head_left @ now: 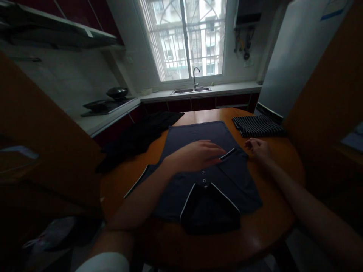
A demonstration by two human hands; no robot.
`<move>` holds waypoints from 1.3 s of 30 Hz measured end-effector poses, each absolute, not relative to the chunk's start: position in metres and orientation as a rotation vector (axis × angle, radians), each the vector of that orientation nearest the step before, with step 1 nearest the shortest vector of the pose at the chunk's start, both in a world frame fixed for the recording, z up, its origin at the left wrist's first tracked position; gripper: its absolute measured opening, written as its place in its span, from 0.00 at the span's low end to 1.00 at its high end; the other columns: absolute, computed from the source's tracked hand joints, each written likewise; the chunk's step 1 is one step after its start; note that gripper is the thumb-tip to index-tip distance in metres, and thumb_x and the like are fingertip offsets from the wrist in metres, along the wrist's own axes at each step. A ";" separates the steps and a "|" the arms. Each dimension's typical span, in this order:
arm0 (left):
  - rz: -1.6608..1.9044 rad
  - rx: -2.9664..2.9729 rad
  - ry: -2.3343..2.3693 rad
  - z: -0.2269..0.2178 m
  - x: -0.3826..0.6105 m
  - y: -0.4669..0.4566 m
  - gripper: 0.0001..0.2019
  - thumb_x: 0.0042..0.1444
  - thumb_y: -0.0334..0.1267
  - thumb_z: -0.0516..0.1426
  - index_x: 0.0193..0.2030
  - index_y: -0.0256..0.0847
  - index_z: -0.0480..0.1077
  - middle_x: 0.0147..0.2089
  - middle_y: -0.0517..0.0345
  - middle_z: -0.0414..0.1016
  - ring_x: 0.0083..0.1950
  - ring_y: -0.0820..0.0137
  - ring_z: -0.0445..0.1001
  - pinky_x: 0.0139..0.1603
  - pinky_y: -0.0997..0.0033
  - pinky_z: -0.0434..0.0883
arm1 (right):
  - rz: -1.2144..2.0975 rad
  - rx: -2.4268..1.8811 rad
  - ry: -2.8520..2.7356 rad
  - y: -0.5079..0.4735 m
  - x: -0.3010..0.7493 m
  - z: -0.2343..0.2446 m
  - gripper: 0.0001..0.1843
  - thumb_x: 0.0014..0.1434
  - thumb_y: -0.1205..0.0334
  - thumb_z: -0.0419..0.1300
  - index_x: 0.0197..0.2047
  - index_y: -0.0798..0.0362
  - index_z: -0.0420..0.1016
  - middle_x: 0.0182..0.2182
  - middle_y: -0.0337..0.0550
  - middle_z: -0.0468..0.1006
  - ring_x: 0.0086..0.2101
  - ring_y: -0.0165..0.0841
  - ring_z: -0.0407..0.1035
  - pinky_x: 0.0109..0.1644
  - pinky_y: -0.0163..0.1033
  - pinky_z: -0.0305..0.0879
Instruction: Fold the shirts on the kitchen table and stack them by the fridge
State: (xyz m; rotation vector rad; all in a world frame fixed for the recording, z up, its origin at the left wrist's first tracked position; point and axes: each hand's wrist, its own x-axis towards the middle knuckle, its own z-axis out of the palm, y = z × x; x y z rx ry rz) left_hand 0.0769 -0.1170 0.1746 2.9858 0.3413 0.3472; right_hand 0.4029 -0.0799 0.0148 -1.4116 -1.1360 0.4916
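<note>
Mid-frame, the left hand [193, 155] extends, grasping nothing, over a dark blue-grey, collared fabric shirt [195, 134]; right of centre, the right hand [259, 149] curls, grip unclear.

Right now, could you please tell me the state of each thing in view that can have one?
Dark blue, white-trimmed collared shirt: spread out, button side up, one sleeve folded inward.
Left hand: fingers extended over the shirt; contact unclear.
Right hand: fingers curled, beside the shirt.
Black-and-white striped cloth: folded.
Black cloth: loosely laid, not neatly folded.
White-framed sliding window: looks shut.
Curved metal tap: flow unclear.
</note>
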 end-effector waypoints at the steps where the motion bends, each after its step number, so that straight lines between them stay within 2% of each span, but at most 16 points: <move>1: 0.402 2.963 0.484 0.182 0.063 -0.110 0.17 0.72 0.42 0.52 0.64 0.45 0.70 0.61 0.53 0.75 0.62 0.64 0.74 0.67 0.64 0.65 | 0.492 -1.417 -1.158 -0.081 0.401 0.015 0.26 0.58 0.40 0.56 0.28 0.55 0.77 0.28 0.49 0.81 0.25 0.32 0.69 0.26 0.35 0.62; 4: 0.517 2.873 0.951 0.184 0.014 -0.088 0.19 0.71 0.45 0.52 0.64 0.44 0.70 0.62 0.53 0.75 0.62 0.62 0.73 0.65 0.63 0.67 | 0.503 -1.422 -1.211 -0.084 0.396 0.015 0.24 0.58 0.42 0.56 0.28 0.54 0.77 0.28 0.49 0.81 0.25 0.34 0.70 0.27 0.36 0.62; 8: 0.401 2.571 1.611 0.148 -0.065 -0.075 0.21 0.65 0.47 0.55 0.61 0.41 0.73 0.61 0.50 0.77 0.60 0.59 0.76 0.62 0.64 0.69 | 0.509 -1.415 -1.251 -0.086 0.391 0.019 0.22 0.60 0.45 0.55 0.28 0.52 0.78 0.28 0.47 0.81 0.27 0.35 0.72 0.28 0.37 0.64; 12: 0.119 2.221 1.926 0.103 -0.139 -0.097 0.28 0.57 0.49 0.60 0.61 0.38 0.72 0.65 0.44 0.73 0.64 0.55 0.73 0.63 0.63 0.67 | 0.513 -1.368 -1.322 -0.092 0.370 0.034 0.20 0.61 0.47 0.55 0.29 0.52 0.78 0.28 0.46 0.81 0.29 0.36 0.73 0.32 0.38 0.67; 15: 0.048 1.990 2.107 0.082 -0.176 -0.124 0.27 0.54 0.52 0.61 0.56 0.37 0.74 0.61 0.41 0.76 0.59 0.53 0.76 0.57 0.63 0.71 | 0.551 -1.285 -1.473 -0.096 0.340 0.052 0.20 0.64 0.48 0.54 0.30 0.52 0.79 0.28 0.45 0.81 0.30 0.36 0.74 0.33 0.38 0.67; 18: 0.050 1.918 2.125 0.069 -0.190 -0.145 0.18 0.55 0.53 0.59 0.43 0.40 0.76 0.49 0.45 0.81 0.48 0.56 0.80 0.45 0.66 0.72 | 0.583 -1.176 -1.707 -0.098 0.299 0.071 0.21 0.66 0.50 0.52 0.30 0.51 0.79 0.28 0.43 0.80 0.30 0.35 0.73 0.35 0.37 0.65; 20: 0.065 1.902 2.159 0.063 -0.190 -0.153 0.15 0.53 0.52 0.60 0.36 0.41 0.74 0.42 0.48 0.81 0.43 0.57 0.79 0.40 0.66 0.70 | 0.608 -1.083 -1.849 -0.097 0.268 0.079 0.21 0.67 0.51 0.51 0.31 0.52 0.78 0.28 0.42 0.80 0.31 0.35 0.73 0.37 0.37 0.65; 24: 0.117 1.862 2.226 0.057 -0.185 -0.157 0.13 0.49 0.49 0.62 0.35 0.42 0.72 0.38 0.51 0.79 0.40 0.59 0.78 0.36 0.69 0.66 | 0.689 -0.928 -2.021 -0.094 0.207 0.080 0.21 0.68 0.54 0.50 0.31 0.53 0.77 0.28 0.41 0.79 0.31 0.33 0.72 0.37 0.36 0.63; 28: 0.064 1.835 2.015 0.062 -0.185 -0.153 0.14 0.49 0.51 0.59 0.28 0.41 0.71 0.31 0.56 0.75 0.33 0.63 0.73 0.30 0.70 0.62 | 0.851 -0.840 -2.107 -0.093 0.162 0.065 0.19 0.67 0.57 0.51 0.30 0.54 0.77 0.27 0.39 0.79 0.31 0.33 0.72 0.37 0.36 0.63; 32: 0.271 1.715 1.789 0.083 -0.179 -0.144 0.21 0.51 0.58 0.58 0.34 0.39 0.73 0.33 0.59 0.75 0.33 0.66 0.72 0.30 0.71 0.64 | 1.124 -0.900 -2.099 -0.094 0.137 0.050 0.16 0.65 0.62 0.53 0.28 0.55 0.76 0.27 0.41 0.78 0.29 0.33 0.72 0.35 0.35 0.65; 34: 0.394 1.681 1.700 0.096 -0.166 -0.138 0.24 0.52 0.61 0.58 0.39 0.39 0.73 0.36 0.58 0.75 0.36 0.66 0.72 0.31 0.73 0.66 | 1.347 -0.967 -1.995 -0.097 0.129 0.047 0.14 0.66 0.62 0.54 0.31 0.55 0.76 0.29 0.42 0.79 0.29 0.32 0.72 0.33 0.34 0.67; 37: 0.412 1.666 1.490 0.113 -0.133 -0.127 0.27 0.54 0.64 0.59 0.46 0.41 0.72 0.41 0.57 0.76 0.37 0.67 0.75 0.32 0.73 0.69 | 1.690 -1.060 -1.699 -0.103 0.122 0.047 0.12 0.69 0.59 0.53 0.44 0.55 0.75 0.34 0.44 0.79 0.30 0.31 0.74 0.32 0.34 0.72; 39: 0.340 1.690 1.320 0.119 -0.110 -0.115 0.27 0.57 0.64 0.58 0.49 0.41 0.71 0.44 0.55 0.77 0.37 0.68 0.76 0.33 0.73 0.70 | 1.833 -1.064 -1.510 -0.107 0.121 0.045 0.15 0.70 0.53 0.53 0.53 0.52 0.71 0.39 0.46 0.79 0.31 0.31 0.76 0.34 0.36 0.76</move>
